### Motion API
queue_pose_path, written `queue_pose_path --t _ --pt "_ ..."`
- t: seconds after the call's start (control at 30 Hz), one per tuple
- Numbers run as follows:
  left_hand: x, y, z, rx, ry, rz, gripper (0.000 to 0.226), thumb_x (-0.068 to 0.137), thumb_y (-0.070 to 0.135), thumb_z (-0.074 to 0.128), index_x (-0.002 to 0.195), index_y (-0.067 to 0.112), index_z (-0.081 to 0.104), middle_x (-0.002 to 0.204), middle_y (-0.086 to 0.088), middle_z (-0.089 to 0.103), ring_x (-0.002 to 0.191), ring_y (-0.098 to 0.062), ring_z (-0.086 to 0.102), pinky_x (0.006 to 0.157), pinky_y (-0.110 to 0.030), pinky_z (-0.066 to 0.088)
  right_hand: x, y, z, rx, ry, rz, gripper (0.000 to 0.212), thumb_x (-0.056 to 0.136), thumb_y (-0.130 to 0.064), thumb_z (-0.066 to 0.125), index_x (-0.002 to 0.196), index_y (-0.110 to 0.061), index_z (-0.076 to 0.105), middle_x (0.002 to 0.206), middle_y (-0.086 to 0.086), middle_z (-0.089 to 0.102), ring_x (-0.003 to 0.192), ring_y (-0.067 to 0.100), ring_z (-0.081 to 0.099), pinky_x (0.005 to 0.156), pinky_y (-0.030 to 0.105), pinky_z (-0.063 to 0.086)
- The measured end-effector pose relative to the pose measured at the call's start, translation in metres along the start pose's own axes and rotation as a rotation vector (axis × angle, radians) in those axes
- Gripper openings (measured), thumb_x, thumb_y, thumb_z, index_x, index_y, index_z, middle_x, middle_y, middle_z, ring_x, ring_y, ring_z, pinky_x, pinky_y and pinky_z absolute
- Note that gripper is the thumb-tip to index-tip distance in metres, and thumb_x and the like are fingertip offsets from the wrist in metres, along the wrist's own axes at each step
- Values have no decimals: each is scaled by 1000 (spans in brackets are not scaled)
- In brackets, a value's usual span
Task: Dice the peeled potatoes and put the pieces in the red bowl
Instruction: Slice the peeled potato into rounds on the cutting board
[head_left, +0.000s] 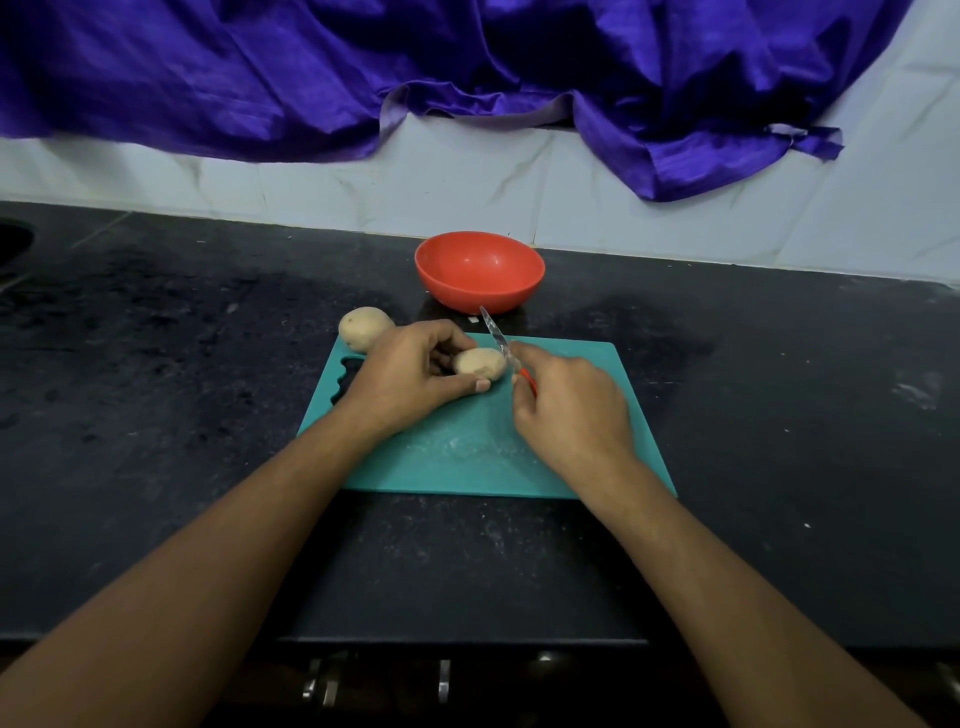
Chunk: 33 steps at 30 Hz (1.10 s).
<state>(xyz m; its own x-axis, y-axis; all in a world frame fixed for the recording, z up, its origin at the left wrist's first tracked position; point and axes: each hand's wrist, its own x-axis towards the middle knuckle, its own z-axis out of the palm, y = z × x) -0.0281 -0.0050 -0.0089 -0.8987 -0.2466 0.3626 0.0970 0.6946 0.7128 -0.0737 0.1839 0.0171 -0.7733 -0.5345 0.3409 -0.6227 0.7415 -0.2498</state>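
At the far left corner of the teal cutting board (467, 457) lies one whole potato (363, 327). I cannot tell if it rests on the board or on the black counter (182, 389) just beside it. It is near my left hand (415, 374) but apart from it.

My left hand is half closed. Its fingers curl over the top of the second potato (480, 362) and the thumb lies along the near side, so the potato is held down on the far part of the board. The right end of this potato stays uncovered.

The knife (496, 335) stands at that uncovered end, with the blade touching the potato or just beside it; I cannot tell if it cuts in. The blade is tilted and its tip points away from me, toward the bowl. My right hand (571, 410) is closed tightly around the red handle, which shows only a little between my fingers.

The red bowl (480, 270) stands upright on the counter just behind the board, near the white tiled wall (623, 208). Its inside shows only plain red.
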Motion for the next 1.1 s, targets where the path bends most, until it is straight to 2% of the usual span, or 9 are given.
queue_pose_path --t 0.17,0.47,0.83,1.0,1.1 --pt "0 0 1 34 11 24 34 74 35 91 101 25 73 90 13 72 83 -3 68 77 -29 60 4 2 -2 -3 -22 -13 40 101 -32 51 141 -36 56 100 1 73 92 26 68 72 38 52" --pt "0 0 2 77 26 63 36 75 36 90 105 23 74 92 14 71 84 -2 67 78 -32 59 -1 4 -1 -151 -26 -77 46 104 -35 43 151 -37 46 90 0 68 81 24 65 61 34 38" --pt "0 1 2 82 23 48 34 77 34 89 106 24 74 91 14 72 84 -2 66 78 -30 58 -11 5 -1 -150 -64 -46 47 104 -34 43 151 -38 46 89 -1 68 80 22 64 61 33 38" --pt "-1 1 2 89 24 43 35 77 37 88 106 24 74 91 15 71 84 -1 66 78 -29 58 -19 6 -5 -188 -116 -34 46 105 -33 43 150 -39 46 71 -8 45 71 17 51 61 33 38" --pt "-1 1 1 79 22 18 38 77 37 89 109 24 74 92 14 71 83 -1 66 78 -27 58 -20 7 -10 -194 -141 -45 45 105 -33 43 149 -39 47 77 -6 51 75 19 52 64 33 40"
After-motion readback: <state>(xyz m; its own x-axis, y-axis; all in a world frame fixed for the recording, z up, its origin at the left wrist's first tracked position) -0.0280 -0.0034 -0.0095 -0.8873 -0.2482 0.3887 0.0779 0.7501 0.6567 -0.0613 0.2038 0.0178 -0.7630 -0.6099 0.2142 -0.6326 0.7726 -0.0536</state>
